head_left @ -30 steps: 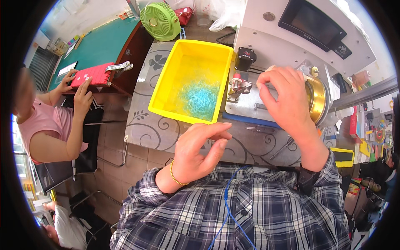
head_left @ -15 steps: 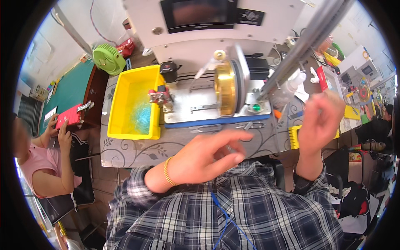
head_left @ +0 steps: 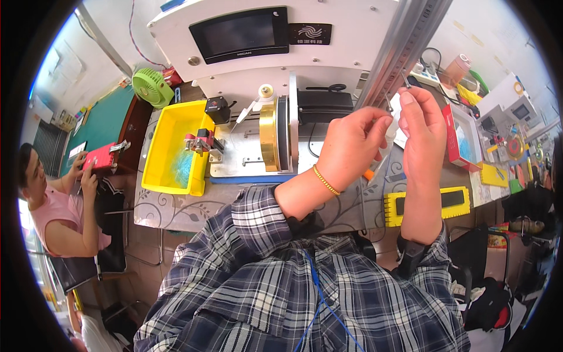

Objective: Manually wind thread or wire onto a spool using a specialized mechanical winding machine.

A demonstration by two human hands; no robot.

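Note:
Beside the slanted metal post (head_left: 404,50), my two hands are raised close together. My left hand (head_left: 355,141), with a gold bracelet at its wrist, has its thumb and fingers pinched near the post's lower part. A small dark bit shows at these fingertips, too small to name. Just right of it, my right hand (head_left: 423,126) is upright, thumb and forefinger closed. A thin metallic tip shows above the thumb, but its kind is unclear. Left of the hands stands a white machine (head_left: 246,73) with a screen, a brass-coloured wheel (head_left: 269,141) and a red-and-silver clamp (head_left: 202,141).
A yellow bin (head_left: 149,158) with fine blue strands (head_left: 184,169) stands left of the machine. Near the bench's front right lies a yellow block (head_left: 394,212) with a dark pad. A red-and-white box (head_left: 453,138) is farther right. Another person (head_left: 70,229) sits at far left holding a red object.
My left hand has moved from the bench's front edge up and right, its fingers now pinched. My right hand has moved up and left beside it. The view has shifted.

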